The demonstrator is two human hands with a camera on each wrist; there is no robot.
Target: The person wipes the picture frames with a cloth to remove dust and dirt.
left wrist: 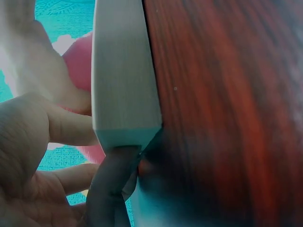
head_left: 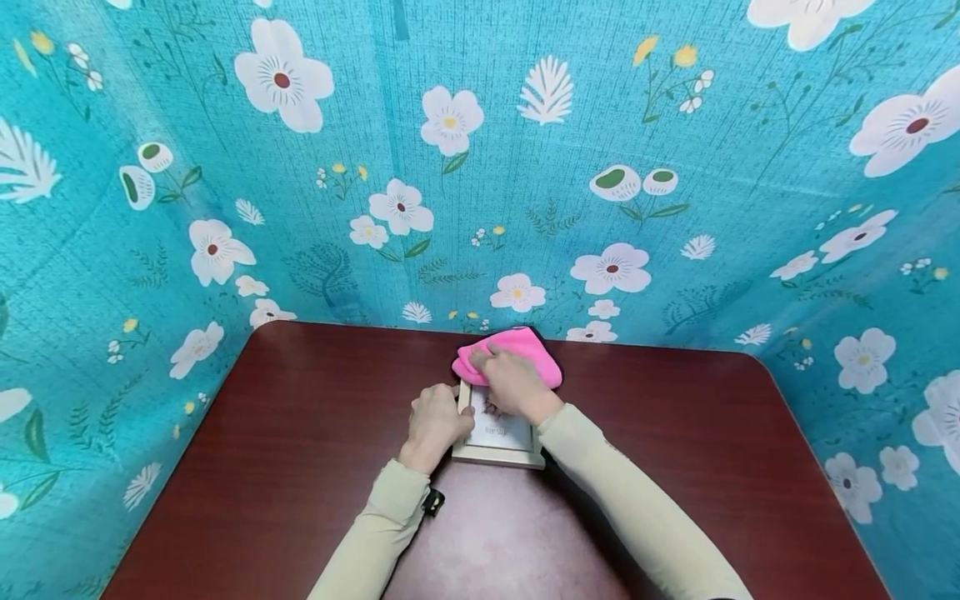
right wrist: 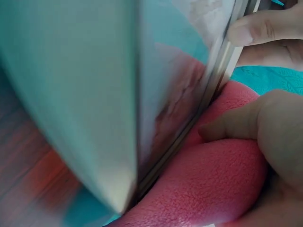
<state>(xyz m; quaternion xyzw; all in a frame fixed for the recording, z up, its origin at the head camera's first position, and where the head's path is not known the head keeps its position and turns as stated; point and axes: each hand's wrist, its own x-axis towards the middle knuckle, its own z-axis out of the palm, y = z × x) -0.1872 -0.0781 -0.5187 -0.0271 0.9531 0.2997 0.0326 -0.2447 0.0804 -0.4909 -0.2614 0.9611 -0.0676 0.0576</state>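
Observation:
A picture frame with a pale border and a glossy print under its cover lies on the table in the head view. My left hand grips its left side, thumb over the border; in the left wrist view, fingers curl around the corner of the frame. At the frame's far end, my right hand holds a bright pink cloth with a dark edge. The right wrist view shows the fluffy cloth bunched in the right hand, pressed along the frame's edge and cover.
The dark red wooden table has rounded far corners. Behind it and at both sides hangs a turquoise floral curtain, close to the table's far edge. A small black device sits on the left wrist.

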